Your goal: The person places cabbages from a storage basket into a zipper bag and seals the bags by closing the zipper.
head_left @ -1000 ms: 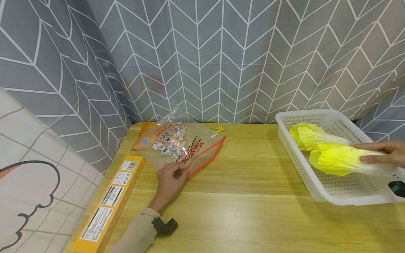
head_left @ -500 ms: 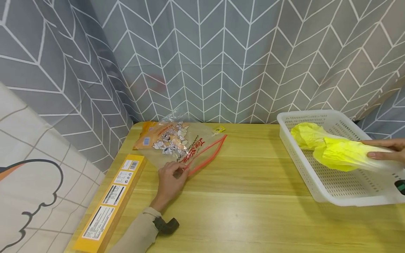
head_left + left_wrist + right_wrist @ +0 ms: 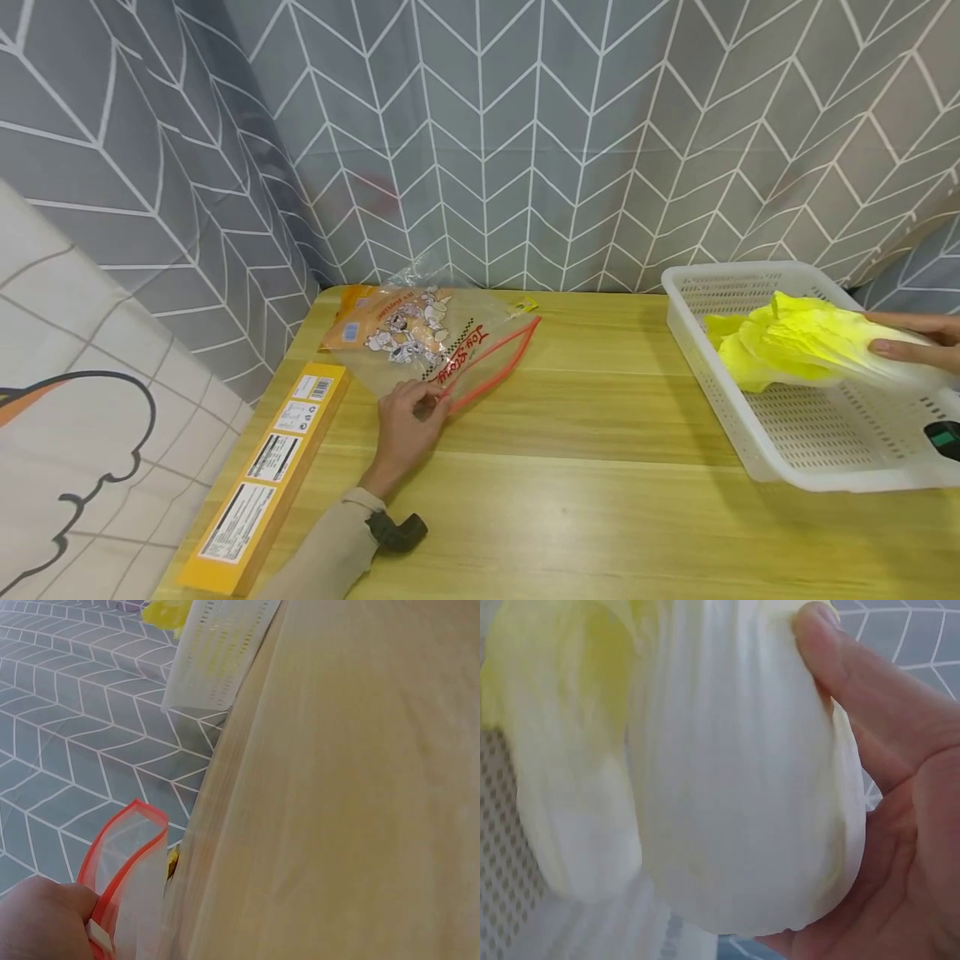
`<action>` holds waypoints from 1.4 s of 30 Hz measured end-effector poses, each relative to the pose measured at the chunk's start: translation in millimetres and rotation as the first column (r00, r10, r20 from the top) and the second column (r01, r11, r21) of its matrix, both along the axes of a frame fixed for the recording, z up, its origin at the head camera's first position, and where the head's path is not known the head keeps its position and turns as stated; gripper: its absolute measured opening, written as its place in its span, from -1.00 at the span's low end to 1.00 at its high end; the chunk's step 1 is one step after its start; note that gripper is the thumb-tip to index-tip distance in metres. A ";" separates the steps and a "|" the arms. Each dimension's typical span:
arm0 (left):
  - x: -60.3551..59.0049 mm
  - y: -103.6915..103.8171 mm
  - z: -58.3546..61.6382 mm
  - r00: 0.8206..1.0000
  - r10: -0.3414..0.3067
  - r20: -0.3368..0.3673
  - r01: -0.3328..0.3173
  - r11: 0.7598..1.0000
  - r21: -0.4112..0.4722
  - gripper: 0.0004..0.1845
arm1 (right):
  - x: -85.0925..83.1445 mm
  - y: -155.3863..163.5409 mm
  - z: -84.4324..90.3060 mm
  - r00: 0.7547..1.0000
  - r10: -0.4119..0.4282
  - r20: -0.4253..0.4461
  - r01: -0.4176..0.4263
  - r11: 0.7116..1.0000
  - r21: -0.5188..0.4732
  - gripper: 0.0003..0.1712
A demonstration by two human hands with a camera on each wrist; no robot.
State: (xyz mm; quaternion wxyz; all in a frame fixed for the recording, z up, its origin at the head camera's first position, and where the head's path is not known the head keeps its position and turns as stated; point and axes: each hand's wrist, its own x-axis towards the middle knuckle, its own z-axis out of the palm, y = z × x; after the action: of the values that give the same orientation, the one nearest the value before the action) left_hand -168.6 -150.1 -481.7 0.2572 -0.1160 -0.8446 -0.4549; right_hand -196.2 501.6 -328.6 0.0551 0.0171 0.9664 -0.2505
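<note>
Bright even light; soft shadows; wrist views blurred close-up.

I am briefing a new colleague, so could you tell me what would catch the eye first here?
The bright yellow cabbage, gripped by the right hand above the white basket at the table's right. Next, the clear zip bag with its red-edged mouth, which the left hand pinches at the left, beside a long yellow box.

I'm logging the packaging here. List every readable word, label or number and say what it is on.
"Toy Story": red script on the clear zip bag, along its red zip edge.
Small line on the bag's orange header: too blurred to read.
White labels and barcode on the long yellow box: too small to read.
White basket, cabbage: no text.
</note>
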 end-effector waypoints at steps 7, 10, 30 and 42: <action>0.3 0.8 -1.4 0.999 0.011 0.032 -0.012 1.000 0.014 -0.93 | -1.2 -38.8 4.7 0.997 -0.007 -0.074 -0.007 0.982 -0.189 -0.23; 0.6 0.8 -0.4 0.999 0.011 0.040 -0.012 1.000 0.027 -0.93 | -3.4 -57.2 7.4 0.995 0.011 -0.104 -0.033 0.976 -0.214 -0.26; 2.3 0.5 1.7 0.999 -0.003 0.047 0.000 0.999 0.053 -0.94 | -40.7 -166.5 12.8 0.947 0.244 -0.209 -0.297 0.913 -0.280 -0.43; 1.3 0.7 0.6 0.998 0.014 0.055 -0.017 0.999 0.046 -0.92 | -43.0 -216.5 7.9 0.946 0.284 -0.159 -0.318 0.907 -0.274 -0.43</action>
State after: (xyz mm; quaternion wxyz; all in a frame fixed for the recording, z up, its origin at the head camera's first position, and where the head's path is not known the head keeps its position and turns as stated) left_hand -167.3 -149.4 -481.1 0.2402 -0.0909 -0.8414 -0.4755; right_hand -239.2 285.1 -320.7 0.0393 -0.1552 0.9104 -0.3814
